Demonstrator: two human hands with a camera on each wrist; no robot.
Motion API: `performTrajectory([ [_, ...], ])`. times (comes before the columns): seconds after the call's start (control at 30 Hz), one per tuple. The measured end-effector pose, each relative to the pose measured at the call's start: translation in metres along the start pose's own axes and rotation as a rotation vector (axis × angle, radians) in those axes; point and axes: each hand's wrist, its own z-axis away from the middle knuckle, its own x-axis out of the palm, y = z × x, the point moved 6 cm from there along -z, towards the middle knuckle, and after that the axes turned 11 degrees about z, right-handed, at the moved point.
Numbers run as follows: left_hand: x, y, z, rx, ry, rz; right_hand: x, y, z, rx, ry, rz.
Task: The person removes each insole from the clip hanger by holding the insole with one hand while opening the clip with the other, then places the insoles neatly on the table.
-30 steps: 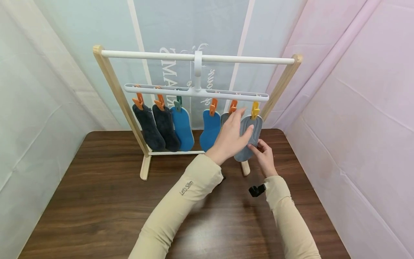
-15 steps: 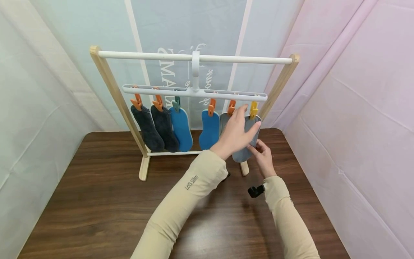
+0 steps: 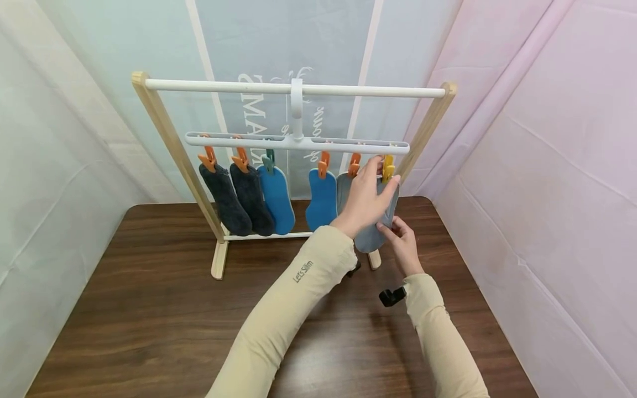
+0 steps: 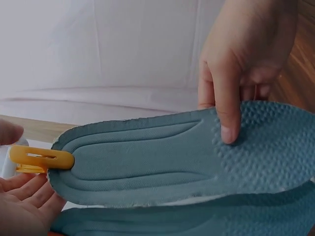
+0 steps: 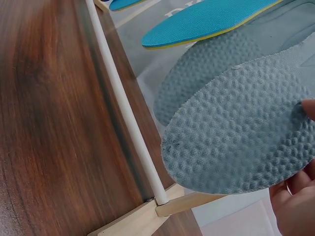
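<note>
A grey insole (image 3: 370, 239) with a dimpled front hangs from a yellow clothespin (image 3: 388, 167) at the right end of a white hanger (image 3: 354, 146). Its edge is pinched by my right hand (image 3: 404, 246), thumb on the dimpled face and fingers behind. My left hand (image 3: 365, 202) is at the yellow clothespin; in the left wrist view the thumb lies on one side of it and the extended fingers (image 4: 34, 189) on the other, without a visible pinch. A second grey insole (image 4: 147, 219) hangs alongside from an orange clothespin (image 3: 354, 165), partly hidden by my left hand.
Two blue insoles (image 3: 322, 200) and two dark fuzzy insoles (image 3: 225, 200) hang farther left on clothespins. The hanger hooks over the white top rod (image 3: 219, 86) of a wooden-legged rack (image 3: 171, 149). The rack stands on a brown wooden table (image 3: 149, 309) between draped walls.
My left hand has moved right, from over the grey insole to around the yellow clothespin. My right hand keeps its pinch on the insole's edge. The whole view has shifted slightly.
</note>
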Motion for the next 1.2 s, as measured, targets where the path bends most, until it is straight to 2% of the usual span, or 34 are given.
performTrajectory([
  [0.23, 0.001, -0.001, -0.004, 0.034, 0.045, 0.048, 0.003, 0.002, 0.006, 0.009, 0.011, -0.029],
  [0.5, -0.001, -0.004, -0.008, 0.022, 0.107, 0.123, 0.004, 0.003, 0.008, -0.003, 0.017, -0.044],
  [0.83, -0.001, -0.012, -0.009, -0.044, 0.107, 0.233, 0.003, 0.005, 0.011, 0.028, 0.020, -0.030],
  [1.0, 0.000, -0.015, -0.010, -0.078, 0.139, 0.283, 0.003, 0.004, 0.013, 0.021, 0.027, -0.014],
  [1.2, 0.001, -0.019, -0.011, -0.102, 0.183, 0.337, 0.004, 0.006, 0.015, 0.013, 0.047, -0.046],
])
